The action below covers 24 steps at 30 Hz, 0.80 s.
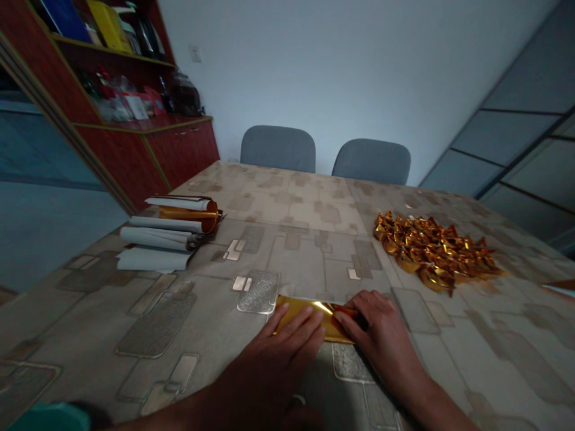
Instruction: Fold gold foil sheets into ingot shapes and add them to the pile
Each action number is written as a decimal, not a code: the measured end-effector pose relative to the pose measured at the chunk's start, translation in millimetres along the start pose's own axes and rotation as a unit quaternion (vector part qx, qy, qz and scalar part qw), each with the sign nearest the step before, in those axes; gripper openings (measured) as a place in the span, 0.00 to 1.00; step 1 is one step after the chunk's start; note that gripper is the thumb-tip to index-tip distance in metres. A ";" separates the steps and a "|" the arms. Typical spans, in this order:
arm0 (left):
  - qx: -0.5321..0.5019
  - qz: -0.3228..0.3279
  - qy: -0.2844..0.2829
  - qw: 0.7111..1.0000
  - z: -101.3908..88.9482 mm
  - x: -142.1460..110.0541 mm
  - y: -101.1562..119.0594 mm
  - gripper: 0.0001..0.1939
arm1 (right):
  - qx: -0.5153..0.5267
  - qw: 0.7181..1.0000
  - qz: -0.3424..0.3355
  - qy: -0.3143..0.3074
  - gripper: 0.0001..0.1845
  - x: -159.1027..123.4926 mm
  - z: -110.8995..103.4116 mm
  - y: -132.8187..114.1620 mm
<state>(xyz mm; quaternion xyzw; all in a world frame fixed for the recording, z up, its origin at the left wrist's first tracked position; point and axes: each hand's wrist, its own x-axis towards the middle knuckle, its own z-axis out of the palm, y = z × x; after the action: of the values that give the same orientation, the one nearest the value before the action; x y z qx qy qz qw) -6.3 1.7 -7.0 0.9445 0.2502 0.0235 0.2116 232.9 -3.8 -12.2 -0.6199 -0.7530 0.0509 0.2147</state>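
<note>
Reading my head view from left to right: at far left stands a red wooden cabinet (182, 152), with bottles and packets on its shelf. A teal sleeve (49, 417) enters at the lower left corner. On the left of the counter (309, 200) lies a stack of rolled and flat white-backed sheets (157, 242), topped by a roll of gold foil (188, 214). I judge that this placement keeps the stack out of the way of the hands.

Near centre, a gold foil sheet (305, 317) lies flat on the counter close to the near edge, a narrow strip with a bright crease. The left hand (278, 341) rests on its left part, with the fingers (291, 323) extended and released. This flat press appears to pin the sheet against sliding. The right hand (381, 335) covers the sheet's right end, with the fingers (354, 314) bent over the foil. I cannot tell whether they are pinching it, because the hand hides the edge.

Beyond the counter's far edge stand two grey chairs (278, 149). At right, a heap of folded gold foil pieces (433, 251) sits on the counter, well apart from both hands.
</note>
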 end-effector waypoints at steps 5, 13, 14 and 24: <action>-0.016 -0.020 -0.033 0.999 -6.3 3.8 4.0 0.51 | -0.021 1.000 0.002 0.017 0.10 -0.5 2.1 -1.1; -0.022 -0.013 -0.028 0.999 -4.9 2.3 2.8 0.52 | -0.014 1.000 0.015 0.014 0.09 0.1 3.0 -3.0; -0.022 -0.012 -0.027 0.999 -4.2 1.9 2.2 0.52 | -0.017 1.000 0.013 0.015 0.09 0.2 3.3 -3.3; -0.009 -0.021 -0.022 0.999 -2.7 3.1 2.1 0.49 | -0.094 0.993 -0.025 0.062 0.03 0.3 8.8 -4.5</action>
<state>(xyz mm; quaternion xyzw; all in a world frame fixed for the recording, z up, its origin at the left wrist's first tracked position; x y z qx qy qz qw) -3.0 2.6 -3.9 0.9372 0.2652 0.0008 0.2264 225.4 -2.8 -18.5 -0.6207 -0.7546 -0.0645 0.2030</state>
